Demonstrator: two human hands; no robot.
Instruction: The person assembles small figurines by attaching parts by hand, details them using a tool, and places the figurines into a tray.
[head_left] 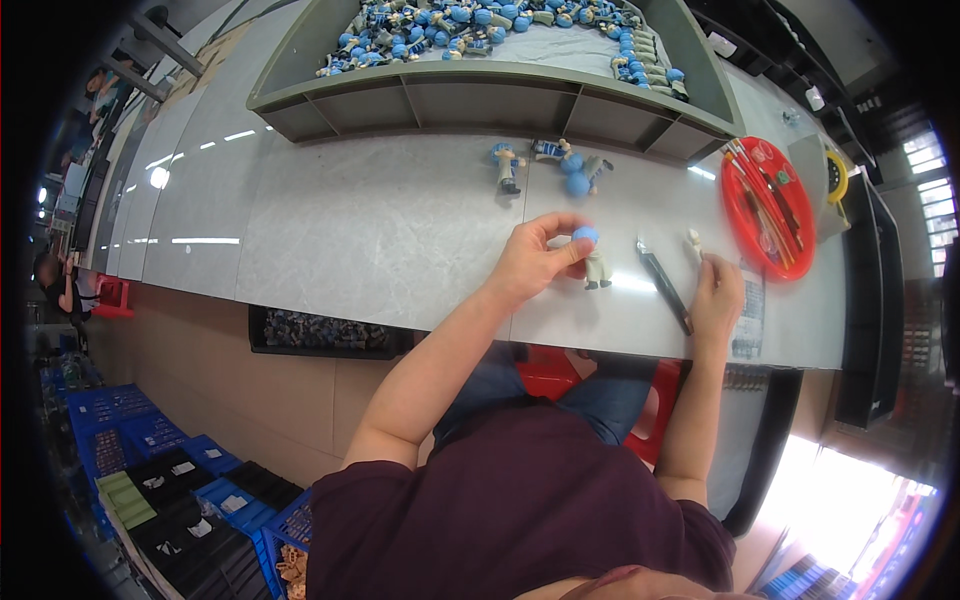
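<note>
1. Over the grey tabletop point(350, 220), the left hand point(530, 262) has thumb and fingers pinching a blue-topped figurine point(597, 268), pale legs pointing down.
2. Right hand point(718, 300) is pinching a tiny cream piece point(694, 240), too small for me to make out.
3. Black-handled craft knife point(668, 287) lies between the hands.
4. Red oval tray point(738, 215) of paintbrushes point(775, 195) sits near the right hand.
5. Few more figurines point(508, 170) lie near the grey-green bin point(460, 103).

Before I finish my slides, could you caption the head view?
Left hand holding a blue-topped figurine, right hand beside a black-handled tool, red tray of brushes beyond.
</note>
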